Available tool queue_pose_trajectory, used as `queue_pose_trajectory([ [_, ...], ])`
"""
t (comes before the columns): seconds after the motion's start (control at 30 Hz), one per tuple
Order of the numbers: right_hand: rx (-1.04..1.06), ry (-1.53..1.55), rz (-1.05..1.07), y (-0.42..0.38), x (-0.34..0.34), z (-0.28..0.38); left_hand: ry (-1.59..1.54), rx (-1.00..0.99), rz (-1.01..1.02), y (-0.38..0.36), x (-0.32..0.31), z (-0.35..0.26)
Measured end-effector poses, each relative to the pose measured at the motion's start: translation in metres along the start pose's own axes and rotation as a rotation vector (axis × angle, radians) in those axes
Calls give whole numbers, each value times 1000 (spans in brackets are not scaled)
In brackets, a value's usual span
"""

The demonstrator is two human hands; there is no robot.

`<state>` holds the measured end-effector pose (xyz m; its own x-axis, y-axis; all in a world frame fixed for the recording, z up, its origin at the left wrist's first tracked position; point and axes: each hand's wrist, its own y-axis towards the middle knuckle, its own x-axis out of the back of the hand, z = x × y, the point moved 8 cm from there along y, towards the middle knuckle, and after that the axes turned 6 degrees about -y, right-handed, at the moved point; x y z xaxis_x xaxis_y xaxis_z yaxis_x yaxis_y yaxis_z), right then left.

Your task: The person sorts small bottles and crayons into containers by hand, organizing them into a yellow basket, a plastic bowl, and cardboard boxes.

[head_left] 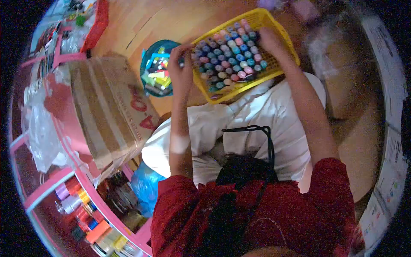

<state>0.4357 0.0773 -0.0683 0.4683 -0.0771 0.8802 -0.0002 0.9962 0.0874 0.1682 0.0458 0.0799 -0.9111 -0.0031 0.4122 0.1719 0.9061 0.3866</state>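
Observation:
A yellow plastic basket (pixel 287 37) sits tilted on the floor in front of my knees. Rows of upright markers (pixel 231 55) with coloured caps, pink, blue, teal and grey, fill most of it. My left hand (pixel 181 65) is at the basket's left rim, its fingers curled over the edge beside the markers. Inside the right end, my right hand (pixel 270 42) reaches down by the dark-capped markers; its fingers are blurred, and any object in them is hidden. Left of the basket, partly behind my left hand, stands a round teal container (pixel 145 55) with small coloured pieces in it.
A taped cardboard box (pixel 107 111) stands at my left. Below it, a pink shelf (pixel 107 210) holds spools and a blue plastic bag (pixel 145 188) lies close by. Clear plastic wrapping (pixel 323 51) is right of the basket. Printed white boxes (pixel 387 167) line the right side.

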Motion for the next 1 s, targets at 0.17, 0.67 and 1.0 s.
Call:
queue_pose_trajectory([
  [0.17, -39, 79, 40, 1, -3, -2, 42, 98, -120, -11, 37, 26],
  [0.67, -138, -17, 201, -6, 27, -18, 1092, 340, 159, 12, 160, 174],
  [1.0, -173, -66, 192, -2, 13, -44, 1271, 536, 291, 41, 142, 219],
])
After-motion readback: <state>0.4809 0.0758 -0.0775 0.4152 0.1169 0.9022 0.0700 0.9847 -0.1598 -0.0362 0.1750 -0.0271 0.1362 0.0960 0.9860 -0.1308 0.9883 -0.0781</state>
